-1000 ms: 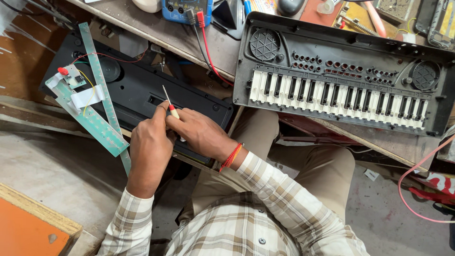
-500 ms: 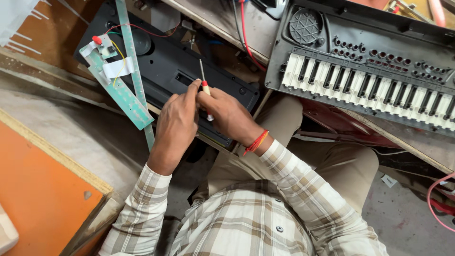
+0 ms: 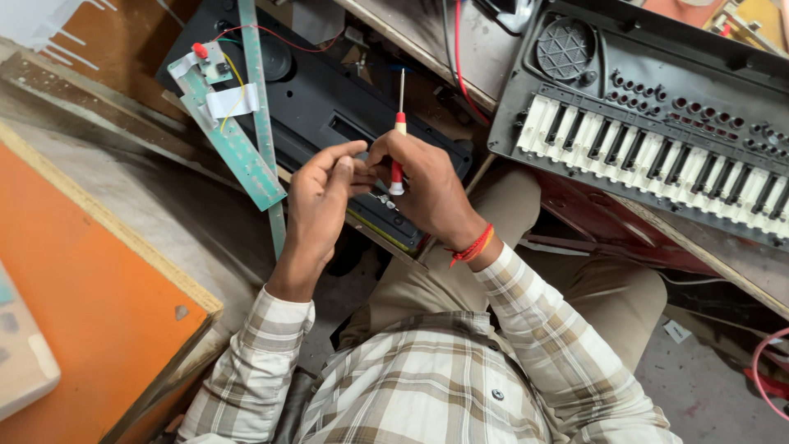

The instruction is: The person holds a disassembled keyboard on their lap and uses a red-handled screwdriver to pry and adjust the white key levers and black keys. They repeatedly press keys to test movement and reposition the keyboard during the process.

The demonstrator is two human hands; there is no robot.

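Observation:
My right hand (image 3: 427, 185) grips a small screwdriver (image 3: 399, 136) with a red and white handle, its metal shaft pointing up and away from me. My left hand (image 3: 325, 193) sits just to its left, thumb and fingers pinched together near the screwdriver's handle; whether they hold something tiny I cannot tell. Both hands hover over the near edge of an opened black keyboard case (image 3: 345, 115) resting across my lap. A long green circuit board (image 3: 230, 136) with white tape, thin wires and a red button hangs off the case's left end.
A second black keyboard (image 3: 657, 140) with white and black keys lies on the workbench (image 3: 460, 57) at the upper right. An orange panel with a wooden edge (image 3: 90, 271) fills the lower left. Red wires (image 3: 768, 370) trail at the right edge.
The screwdriver has been lifted off the case and turned tip upward in my right hand. My left hand has come up beside it. The view has shifted right and closer.

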